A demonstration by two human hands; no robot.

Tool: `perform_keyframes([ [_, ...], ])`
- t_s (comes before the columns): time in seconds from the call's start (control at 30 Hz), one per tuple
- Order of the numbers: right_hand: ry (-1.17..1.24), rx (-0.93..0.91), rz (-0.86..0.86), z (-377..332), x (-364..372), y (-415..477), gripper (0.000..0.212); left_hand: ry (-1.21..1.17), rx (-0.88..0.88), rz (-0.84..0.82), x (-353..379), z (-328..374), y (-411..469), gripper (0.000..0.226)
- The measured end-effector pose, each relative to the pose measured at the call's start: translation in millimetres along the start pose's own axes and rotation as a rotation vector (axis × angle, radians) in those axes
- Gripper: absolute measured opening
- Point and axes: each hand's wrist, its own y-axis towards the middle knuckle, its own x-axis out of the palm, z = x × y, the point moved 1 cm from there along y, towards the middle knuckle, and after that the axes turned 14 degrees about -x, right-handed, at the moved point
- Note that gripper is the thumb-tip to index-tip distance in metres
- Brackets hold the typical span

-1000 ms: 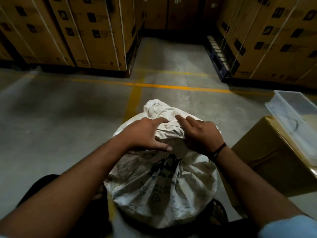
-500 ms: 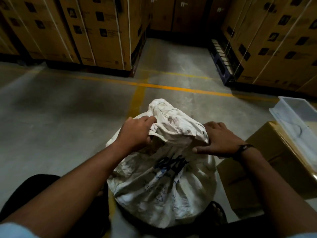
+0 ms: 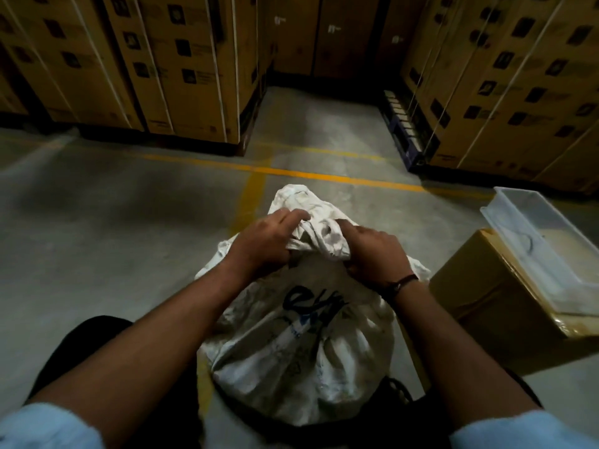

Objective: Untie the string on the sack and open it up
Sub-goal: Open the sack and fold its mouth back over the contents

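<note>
The white woven sack [image 3: 291,358] stands on the floor [image 3: 97,241] between the person's knees, full and probably heavy, though its cloth looks soft. The left hand [image 3: 262,251] and right hand [image 3: 376,257] each clutch the bunched neck (string hidden), which seems the best hold.

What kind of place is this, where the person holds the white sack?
Most likely a warehouse: tall stacks of strapped cartons stand on pallets beyond the sack, and yellow lines mark the concrete floor.
</note>
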Motion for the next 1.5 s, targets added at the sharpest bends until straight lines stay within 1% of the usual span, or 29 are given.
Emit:
perform_keyframes([
  [0.07, -0.063, -0.071, 0.198, -6.7, 1.7, -8.6, 0.055, 0.019, -0.019, -0.001, -11.8, -7.8, 2.2, 0.061],
  [0.1, -0.085, -0.096, 0.253, -12.2, 2.8, -12.0, 0.051, 0.01, -0.034, -0.029, -18.9, -10.9, 2.8, 0.066],
  [0.17, -0.075, -0.094, 0.27, -24.9, 4.0, -17.1, 0.049, -0.038, -0.029, -0.15, -30.7, -14.7, 0.1, 0.073],
  [0.3, -0.071, -0.015, 0.227, -36.8, 4.8, -23.4, 0.058, 0.001, -0.013, -0.441, -42.0, -8.0, -17.5, 0.077],
  [0.37, -0.055, -0.033, 0.141, -48.7, 3.6, -21.9, 0.067, 0.003, -0.006, -0.45, -42.5, -5.5, -20.7, 0.068],
  [0.43, -0.005, -0.051, 0.008, -64.0, 2.6, -23.8, 0.092, 0.023, -0.012, -0.449, -42.0, -8.0, -19.7, 0.045],
  [0.47, 0.054, -0.069, -0.057, -71.3, 0.4, -26.5, 0.102, 0.067, -0.014, -0.45, -43.0, -9.6, -19.0, 0.039],
  [0.5, 0.149, -0.089, -0.104, -75.7, -1.0, -28.9, 0.107, 0.13, 0.003, -0.432, -43.3, -11.5, -18.8, 0.038],
  [0.57, 0.445, -0.079, -0.153, -71.6, -3.3, -30.8, 0.105, 0.2, 0.043, -0.376, -43.1, -11.4, -20.8, 0.042],
  [0.6, 0.572, -0.063, -0.139, -65.1, -5.0, -29.7, 0.1, 0.184, 0.073, -0.339, -43.4, -8.7, -21.2, 0.044],
  [0.63, 0.639, -0.045, -0.121, -58.0, -5.5, -27.3, 0.089, 0.153, 0.12, -0.29, -44.3, -7.1, -22.0, 0.045],
  [0.67, 0.61, -0.023, -0.113, -52.3, -7.3, -25.6, 0.066, 0.127, 0.19, -0.228, -46.3, -4.5, -22.3, 0.045],
  [0.7, 0.521, 0.001, -0.119, -49.5, -10.5, -24.8, 0.043, 0.114, 0.261, -0.16, -49.2, -4.0, -22.4, 0.044],
  [0.73, 0.402, 0.012, -0.126, -48.1, -11.5, -25.7, 0.037, 0.097, 0.322, -0.089, -53.6, -5.0, -22.7, 0.042],
  [0.83, 0.112, -0.117, -0.096, -44.9, -6.4, -30.6, 0.046, 0.095, 0.397, 0.067, -67.4, -17.8, -21.6, 0.033],
  [0.9, 0.126, -0.137, -0.13, -41.0, -6.2, -34.5, 0.05, 0.157, 0.405, 0.099, -69.9, -30.1, -19.0, 0.025],
  [0.97, 0.174, -0.057, -0.18, -39.1, -3.9, -37.5, 0.051, 0.195, 0.314, 0.094, -65.6, -42.0, -15.3, 0.025],
  [1.0, 0.131, -0.045, -0.177, -38.7, 1.0, -39.0, 0.052, 0.196, 0.242, 0.081, -64.0, -45.5, -13.8, 0.029],
  [1.03, 0.083, -0.056, -0.165, -40.0, 5.3, -40.9, 0.054, 0.212, 0.158, 0.04, -62.7, -46.6, -14.0, 0.039],
  [1.1, 0.023, -0.078, -0.107, -44.9, 11.6, -45.8, 0.057, 0.307, 0.058, -0.128, -59.1, -37.3, -20.8, 0.074],
  [1.13, -0.005, -0.093, -0.063, -46.4, 15.8, -46.7, 0.056, 0.338, 0.065, -0.221, -57.5, -27.2, -26.4, 0.092],
  [1.17, -0.038, -0.104, -0.013, -49.2, 19.1, -45.5, 0.053, 0.342, 0.118, -0.267, -55.8, -12.8, -31.3, 0.104],
  [1.23, -0.056, -0.106, 0.069, -62.4, 20.2, -40.1, 0.044, 0.309, 0.254, -0.245, -49.8, 21.7, -36.2, 0.109],
  [1.27, -0.047, -0.102, 0.104, -69.5, 20.9, -36.3, 0.039, 0.281, 0.275, -0.239, -45.5, 35.3, -35.4, 0.107],
  [1.3, -0.016, -0.08, 0.116, -74.2, 22.2, -32.5, 0.035, 0.237, 0.253, -0.289, -40.8, 43.1, -32.6, 0.104],
  [1.33, 0.021, -0.051, 0.127, -75.2, 24.8, -29.2, 0.033, 0.168, 0.195, -0.389, -36.1, 45.8, -29.5, 0.103],
  [1.37, 0.06, -0.02, 0.125, -74.3, 26.9, -26.9, 0.037, 0.08, 0.123, -0.504, -30.6, 41.7, -26.6, 0.101],
  [1.43, 0.103, 0.003, 0.07, -73.7, 28.9, -26.5, 0.055, -0.009, 0.0, -0.664, -23.1, 23.5, -21.3, 0.102],
  [1.5, 0.158, -0.054, -0.04, -78.8, 26.4, -27.9, 0.076, 0.11, -0.059, -0.756, -19.4, 10.3, -17.8, 0.106],
])
